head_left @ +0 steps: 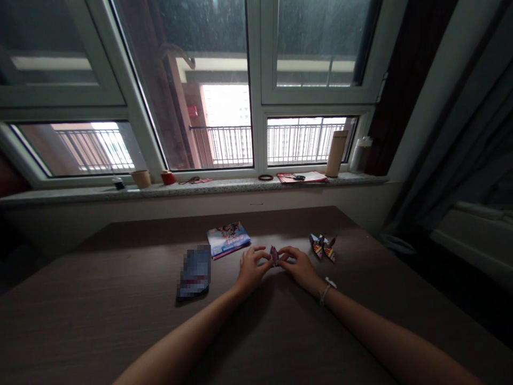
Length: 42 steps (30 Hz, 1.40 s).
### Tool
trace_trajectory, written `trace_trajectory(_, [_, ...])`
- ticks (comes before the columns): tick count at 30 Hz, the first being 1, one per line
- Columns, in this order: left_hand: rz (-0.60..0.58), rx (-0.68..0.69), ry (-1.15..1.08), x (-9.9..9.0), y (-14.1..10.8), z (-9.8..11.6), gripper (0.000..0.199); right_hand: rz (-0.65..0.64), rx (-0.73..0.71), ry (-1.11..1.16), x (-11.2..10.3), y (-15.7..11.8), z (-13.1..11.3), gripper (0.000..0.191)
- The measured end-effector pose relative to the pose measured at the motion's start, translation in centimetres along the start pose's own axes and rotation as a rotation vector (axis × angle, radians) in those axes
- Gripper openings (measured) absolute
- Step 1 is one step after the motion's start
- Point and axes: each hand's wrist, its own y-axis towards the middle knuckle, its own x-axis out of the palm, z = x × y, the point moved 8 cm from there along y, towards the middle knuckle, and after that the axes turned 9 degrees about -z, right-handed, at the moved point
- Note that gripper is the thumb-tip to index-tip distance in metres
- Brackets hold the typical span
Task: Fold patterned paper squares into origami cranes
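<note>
Pinching a small folded paper (274, 255) between them, the left hand (251, 270) and right hand (300, 269) are curled and almost meet above the table (120, 267). Their fingers hide much of the paper, so its shape is hard to make out. Two origami cranes (322, 247) sit just beyond the right hand. Left of the hands lie one printed pack (228, 239) and one pixelated, unreadable object (194, 271). One band (326, 291) circles the right wrist.

A home room with curtains (452, 144) and a balcony railing (228, 145) outside.
</note>
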Motion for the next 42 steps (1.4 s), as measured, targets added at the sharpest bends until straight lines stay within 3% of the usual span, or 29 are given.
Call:
trace_trajectory(18, [0.034,-0.019,0.035,0.1,0.0,-0.3,0.012,0.023,0.026,-0.106,0.2,0.0,0.6,0.015])
trace_trajectory(31, [0.036,-0.062,0.140,0.5,-0.2,-0.2,0.004,0.006,-0.010,-0.319,0.7,-0.2,-0.2,0.013])
trace_trajectory(37, [0.060,-0.048,0.155,0.1,-0.4,0.5,0.034,0.040,0.053,-0.444,0.6,-0.5,0.2,0.024])
trace_trajectory(42, [0.002,-0.064,0.238,0.0,-0.6,1.1,0.010,-0.022,0.111,-0.464,0.8,-0.5,0.3,0.021])
